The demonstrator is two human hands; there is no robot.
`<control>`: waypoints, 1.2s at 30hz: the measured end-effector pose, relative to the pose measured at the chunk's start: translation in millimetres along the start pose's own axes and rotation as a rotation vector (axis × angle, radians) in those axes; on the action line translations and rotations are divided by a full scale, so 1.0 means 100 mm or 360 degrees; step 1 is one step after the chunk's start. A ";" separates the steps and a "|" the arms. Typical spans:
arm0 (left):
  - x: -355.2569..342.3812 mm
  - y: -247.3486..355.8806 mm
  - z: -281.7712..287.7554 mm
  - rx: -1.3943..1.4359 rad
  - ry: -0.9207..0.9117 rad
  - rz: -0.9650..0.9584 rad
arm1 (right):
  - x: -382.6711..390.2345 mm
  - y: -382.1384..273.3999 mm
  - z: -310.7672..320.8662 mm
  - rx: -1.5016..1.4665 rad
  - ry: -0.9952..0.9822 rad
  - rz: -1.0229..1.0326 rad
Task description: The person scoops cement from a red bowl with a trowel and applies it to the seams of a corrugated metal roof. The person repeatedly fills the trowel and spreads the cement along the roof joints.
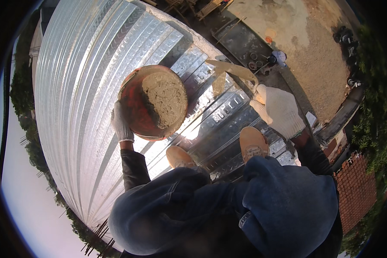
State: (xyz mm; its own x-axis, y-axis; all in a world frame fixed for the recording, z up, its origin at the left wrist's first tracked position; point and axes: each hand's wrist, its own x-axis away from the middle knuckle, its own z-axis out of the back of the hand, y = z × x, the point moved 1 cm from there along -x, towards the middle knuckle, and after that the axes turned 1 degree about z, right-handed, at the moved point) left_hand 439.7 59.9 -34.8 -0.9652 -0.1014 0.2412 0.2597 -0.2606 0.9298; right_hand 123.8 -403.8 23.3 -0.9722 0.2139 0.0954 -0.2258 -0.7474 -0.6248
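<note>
A round reddish bucket (138, 112) stands tilted over the metal decking, with grey-brown wet mortar (167, 98) inside it, heaped toward the right side. My left hand (121, 124), in a white knit glove, is closed on the bucket's left rim; its fingertips are partly hidden. Over to the right, my gloved right hand (281, 109) grips the handle of a pointing trowel (232, 69). The trowel's mortar-smeared blade points left, above the edge of the decking and apart from the bucket.
Shiny ribbed metal decking (77, 94) spreads under my shoes (253, 144) and away to the left. Its right side ends at a drop. Far below lie a sandy yard (314, 60), a dark rectangular patch with several round containers (257, 62), parked motorbikes (347, 41) and a stack of bricks (356, 189).
</note>
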 end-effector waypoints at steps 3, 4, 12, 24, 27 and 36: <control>-0.04 -0.05 0.02 -0.0008 0.0008 -0.0025 | -0.02 0.04 0.03 0.0076 -0.0042 -0.0089; -0.04 -0.04 0.04 -0.0060 0.0001 -0.0056 | -0.04 0.05 0.02 0.0142 -0.0059 -0.0135; -0.10 -0.07 0.14 -0.0029 -0.0012 -0.0066 | -0.51 0.21 -0.01 0.0681 -0.0008 0.0016; -0.03 -0.07 -0.02 0.0039 -0.0050 -0.0012 | -1.71 0.81 -0.19 0.1133 -0.0229 0.0747; -0.06 -0.08 0.07 0.0004 -0.0055 -0.0046 | -1.70 0.96 -0.09 0.1024 -0.0180 0.0746; -0.26 -0.35 0.33 -0.0459 -0.0137 -0.0376 | -0.87 1.14 0.33 0.0659 -0.0139 0.0326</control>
State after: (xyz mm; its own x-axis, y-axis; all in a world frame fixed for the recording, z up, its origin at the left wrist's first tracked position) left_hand 455.1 102.9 -64.6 -0.9954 0.0718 0.0634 0.0160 -0.5278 0.8492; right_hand 180.4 -528.3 -30.6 -0.9969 -0.0047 0.0780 -0.0171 -0.9606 -0.2774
